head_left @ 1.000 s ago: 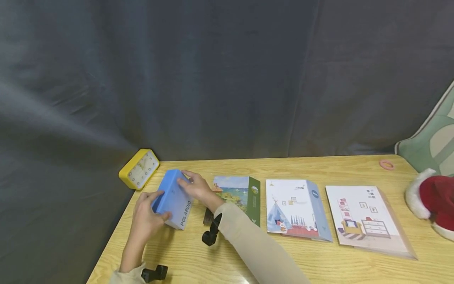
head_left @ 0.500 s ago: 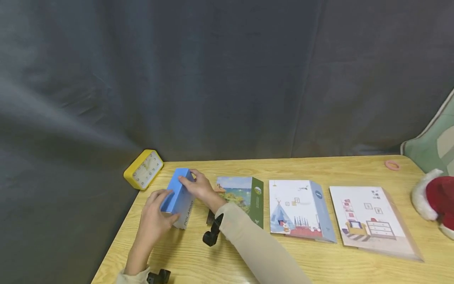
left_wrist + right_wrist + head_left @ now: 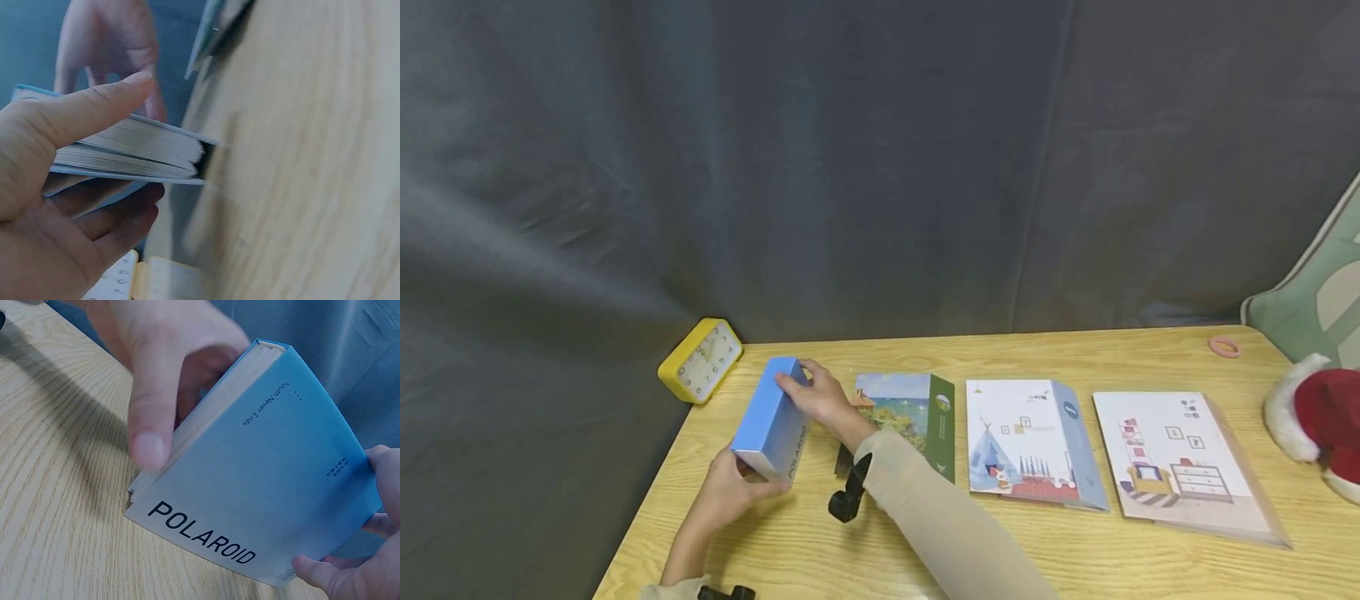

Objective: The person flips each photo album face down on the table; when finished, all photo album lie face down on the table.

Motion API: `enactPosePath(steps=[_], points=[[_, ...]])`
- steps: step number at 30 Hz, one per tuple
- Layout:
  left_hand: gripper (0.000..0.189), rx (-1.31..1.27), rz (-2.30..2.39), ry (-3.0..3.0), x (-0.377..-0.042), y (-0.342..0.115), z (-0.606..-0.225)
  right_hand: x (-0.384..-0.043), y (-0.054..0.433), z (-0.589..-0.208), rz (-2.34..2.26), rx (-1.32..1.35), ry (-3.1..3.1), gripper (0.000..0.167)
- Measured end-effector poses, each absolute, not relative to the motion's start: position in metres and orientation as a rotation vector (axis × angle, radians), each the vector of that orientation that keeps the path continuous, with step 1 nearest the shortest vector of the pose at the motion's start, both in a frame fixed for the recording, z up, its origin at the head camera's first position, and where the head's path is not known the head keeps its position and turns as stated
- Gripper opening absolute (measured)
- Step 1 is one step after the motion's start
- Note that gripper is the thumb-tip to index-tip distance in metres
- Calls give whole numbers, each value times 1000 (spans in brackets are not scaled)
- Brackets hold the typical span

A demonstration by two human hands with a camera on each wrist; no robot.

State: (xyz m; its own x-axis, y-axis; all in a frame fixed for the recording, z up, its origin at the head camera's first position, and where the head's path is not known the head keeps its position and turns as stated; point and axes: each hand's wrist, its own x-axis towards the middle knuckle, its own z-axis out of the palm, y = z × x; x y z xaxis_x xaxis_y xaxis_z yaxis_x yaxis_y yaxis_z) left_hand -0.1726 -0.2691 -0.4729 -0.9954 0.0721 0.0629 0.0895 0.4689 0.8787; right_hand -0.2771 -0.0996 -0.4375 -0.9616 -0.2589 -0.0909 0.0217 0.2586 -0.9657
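A thick blue album marked POLAROID is held tilted above the left part of the table, spine upward. My left hand is at its near end, thumb low and fingers partly hidden behind it. In the left wrist view that hand's thumb crosses the page edges of the album, with curled fingers beneath. My right hand grips the far end. In the right wrist view, right fingertips press the cover near the spine, and the printed cover of the album faces the camera.
A yellow alarm clock stands at the table's back left corner. Rightward lie a painting-covered album, a tent-picture album and a room-picture album. A pink ring, red-and-white plush item and green cushion are farther right.
My left hand has slid from the album's upper edge down to its near end, uncovering the blue spine. The right hand keeps hold at nearly the same spot.
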Motion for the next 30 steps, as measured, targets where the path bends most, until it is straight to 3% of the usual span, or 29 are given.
enactPosePath(steps=[9, 30], points=[[93, -89, -1518, -2719, -177, -263, -482, -279, -96, -441, -1797, -237, 2257, 69], [86, 2, -1548, -2788, -174, -269, -476, -278, -89, -442, -1845, -346, 2074, 72]])
